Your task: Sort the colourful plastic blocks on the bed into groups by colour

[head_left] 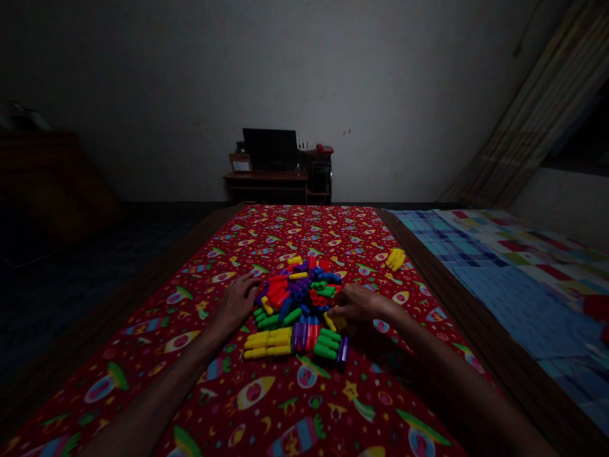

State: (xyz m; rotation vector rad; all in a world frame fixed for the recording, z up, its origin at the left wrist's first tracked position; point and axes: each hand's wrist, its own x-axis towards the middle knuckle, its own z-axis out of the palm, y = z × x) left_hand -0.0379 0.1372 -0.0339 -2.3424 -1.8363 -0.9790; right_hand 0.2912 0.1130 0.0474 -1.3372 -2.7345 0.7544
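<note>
At 9 o'clock of the plastic peg pile (297,292), the left hand (236,303) lies spread flat. At 3 o'clock the right hand (354,304) curls onto the pegs, its grip unclear in the dimness. A careless wrist sweep could scatter the sorted rows (285,339) at 6 o'clock.

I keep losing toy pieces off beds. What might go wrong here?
The yellow cluster lies apart near the right edge of the red cloth; a nudge may roll it off. The left hand and right hand flank the loose pile, so a sweep might scatter pieces or knock the lined-up rows. Dim light may blur colours.
</note>
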